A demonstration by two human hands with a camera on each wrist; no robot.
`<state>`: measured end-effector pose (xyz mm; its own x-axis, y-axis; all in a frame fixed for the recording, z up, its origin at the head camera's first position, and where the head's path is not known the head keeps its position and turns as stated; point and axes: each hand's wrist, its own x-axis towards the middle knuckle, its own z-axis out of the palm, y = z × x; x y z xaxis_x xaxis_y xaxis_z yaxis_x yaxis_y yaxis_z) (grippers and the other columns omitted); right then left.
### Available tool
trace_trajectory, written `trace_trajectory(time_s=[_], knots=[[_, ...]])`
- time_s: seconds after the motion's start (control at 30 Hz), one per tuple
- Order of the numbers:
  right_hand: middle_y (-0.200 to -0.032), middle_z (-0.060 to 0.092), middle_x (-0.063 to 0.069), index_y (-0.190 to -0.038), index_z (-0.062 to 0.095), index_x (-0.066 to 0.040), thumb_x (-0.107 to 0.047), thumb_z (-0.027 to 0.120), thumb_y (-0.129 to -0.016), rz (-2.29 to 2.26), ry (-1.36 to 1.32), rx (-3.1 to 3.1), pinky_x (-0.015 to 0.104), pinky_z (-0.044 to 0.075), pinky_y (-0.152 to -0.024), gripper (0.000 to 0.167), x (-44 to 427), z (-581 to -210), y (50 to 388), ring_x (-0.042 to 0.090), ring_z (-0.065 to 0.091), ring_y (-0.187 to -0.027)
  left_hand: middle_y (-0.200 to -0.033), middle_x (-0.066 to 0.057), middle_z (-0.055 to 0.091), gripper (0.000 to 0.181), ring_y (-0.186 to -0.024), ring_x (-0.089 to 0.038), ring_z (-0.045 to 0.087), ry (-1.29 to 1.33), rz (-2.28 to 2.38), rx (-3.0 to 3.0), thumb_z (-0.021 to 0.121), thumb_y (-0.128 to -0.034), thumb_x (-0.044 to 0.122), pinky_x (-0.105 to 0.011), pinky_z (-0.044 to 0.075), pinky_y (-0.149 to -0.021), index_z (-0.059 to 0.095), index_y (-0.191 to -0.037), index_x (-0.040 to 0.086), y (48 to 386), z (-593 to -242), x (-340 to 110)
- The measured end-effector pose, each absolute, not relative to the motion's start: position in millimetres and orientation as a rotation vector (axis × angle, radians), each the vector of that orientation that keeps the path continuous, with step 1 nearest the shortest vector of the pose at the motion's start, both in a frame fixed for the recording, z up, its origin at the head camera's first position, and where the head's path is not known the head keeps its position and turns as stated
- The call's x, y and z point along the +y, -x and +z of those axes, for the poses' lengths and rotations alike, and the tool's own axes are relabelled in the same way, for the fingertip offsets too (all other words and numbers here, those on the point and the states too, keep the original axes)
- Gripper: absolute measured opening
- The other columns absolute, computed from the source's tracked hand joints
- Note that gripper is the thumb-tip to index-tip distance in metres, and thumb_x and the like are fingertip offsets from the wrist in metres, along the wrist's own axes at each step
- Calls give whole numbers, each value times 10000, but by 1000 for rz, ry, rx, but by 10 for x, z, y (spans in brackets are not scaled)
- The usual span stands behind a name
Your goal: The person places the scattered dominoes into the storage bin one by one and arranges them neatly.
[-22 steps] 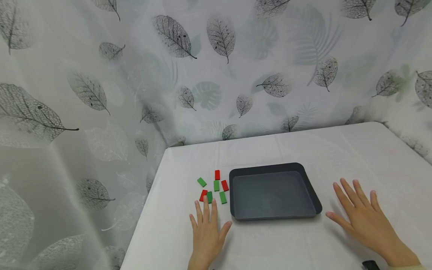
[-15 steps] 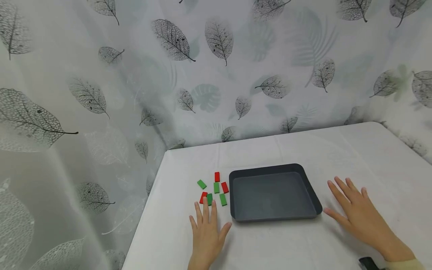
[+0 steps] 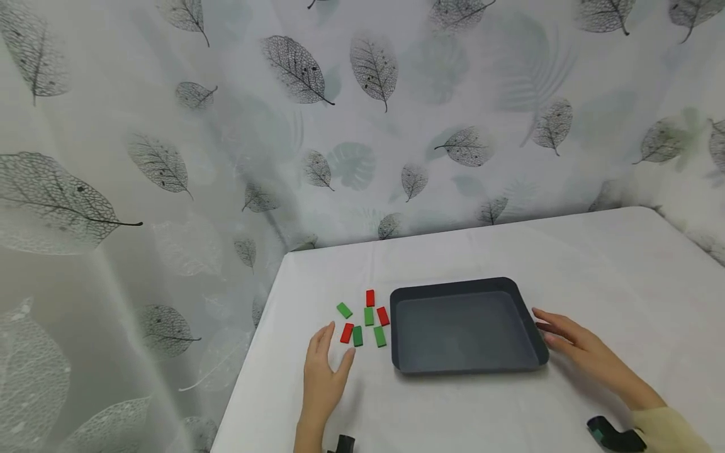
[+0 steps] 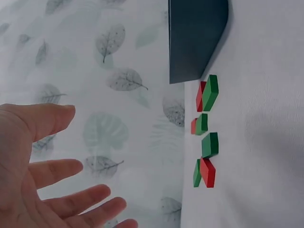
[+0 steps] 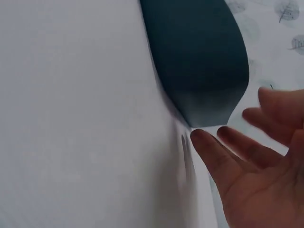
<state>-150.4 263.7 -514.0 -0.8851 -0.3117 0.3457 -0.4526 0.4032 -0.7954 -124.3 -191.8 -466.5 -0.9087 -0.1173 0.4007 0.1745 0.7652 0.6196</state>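
Observation:
A dark grey rectangular tray (image 3: 464, 330) lies on the white-covered table. My right hand (image 3: 589, 358) is at its right side, fingers extended toward the rim; in the right wrist view the fingertips (image 5: 202, 137) are close to the tray's end wall (image 5: 213, 107), and I cannot tell if they touch. Left of the tray lie several small flat blocks, such as a red block (image 3: 370, 297) and a green block (image 3: 379, 336). My left hand (image 3: 321, 380) hovers near them with thumb spread from the fingers, holding nothing.
The table (image 3: 453, 415) has a white cloth. A leaf-patterned curtain (image 3: 362, 145) runs behind it and along the left side. Black devices (image 3: 617, 435) are worn at both wrists.
My right hand has moved left to the tray's right edge, its fingers drawn closer together. The left hand has shifted left and turned sideways, uncovering the nearer blocks. Tray and blocks stay in place.

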Motion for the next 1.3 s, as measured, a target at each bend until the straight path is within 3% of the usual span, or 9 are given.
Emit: trace_trajectory(time_s=[0.4, 0.53, 0.77, 0.87, 1.0, 1.17, 1.3], knots=[[-1342, 255, -456, -1452, 406, 38, -81, 527, -997, 1318, -577, -2621, -62, 227, -879, 486, 2618, -5169, 1479, -341, 234, -1157, -1236, -167, 626, 450, -1104, -317, 598, -79, -1135, -2495, 681, -907, 146, -511, 517, -898, 571, -1324, 16, 1383, -4759, -2069], [-1396, 275, -406, -1504, 378, -108, -74, 514, -1001, 1267, -588, -2605, -68, 190, -902, 523, 2645, -5186, 1469, -339, 212, -1184, -1167, -190, 644, 401, -1065, -327, 626, -125, -1186, -2526, 666, -903, 89, -497, 529, -886, 599, -1291, 10, 1522, -4797, -2089], [-1443, 301, -340, -1516, 359, -210, -73, 511, -1002, 1252, -587, -2604, -69, 191, -906, 554, 2664, -5218, 1474, -336, 210, -1193, -1192, -210, 603, 530, -1039, -326, 615, -84, -1354, -2627, 725, -816, -4, -453, 552, -872, 582, -1325, 32, 1870, -4852, -2233], [-1422, 281, -372, -1514, 364, -137, -85, 508, -1006, 1265, -580, -2615, -71, 192, -899, 531, 2653, -5225, 1475, -343, 209, -1182, -1240, -204, 567, 600, -1051, -315, 598, -83, -1460, -2687, 755, -791, -1, -407, 565, -838, 561, -1355, 57, 2007, -4883, -2317], [-1341, 241, -466, -1437, 407, 59, -83, 507, -1006, 1300, -590, -2613, -69, 199, -894, 465, 2627, -5235, 1475, -346, 215, -1179, -1266, -192, 555, 643, -1056, -302, 576, -98, -1568, -2751, 781, -755, -4, -376, 549, -818, 563, -1355, 76, 2119, -4944, -2416], [-1344, 253, -465, -1412, 415, 93, -90, 502, -1009, 1342, -615, -2608, -67, 208, -887, 451, 2599, -5251, 1480, -342, 224, -1182, -1242, -159, 574, 650, -1018, -254, 570, -127, -1627, -2813, 792, -723, -26, -347, 522, -831, 590, -1332, 83, 2174, -5035, -2487], [-1350, 257, -463, -1408, 414, 100, -89, 498, -1011, 1356, -631, -2599, -68, 211, -882, 448, 2594, -5267, 1496, -340, 226, -1187, -1155, -171, 563, 636, -936, -247, 582, -65, -1638, -2824, 782, -708, -68, -298, 512, -769, 596, -1308, 30, 2147, -5025, -2480]])
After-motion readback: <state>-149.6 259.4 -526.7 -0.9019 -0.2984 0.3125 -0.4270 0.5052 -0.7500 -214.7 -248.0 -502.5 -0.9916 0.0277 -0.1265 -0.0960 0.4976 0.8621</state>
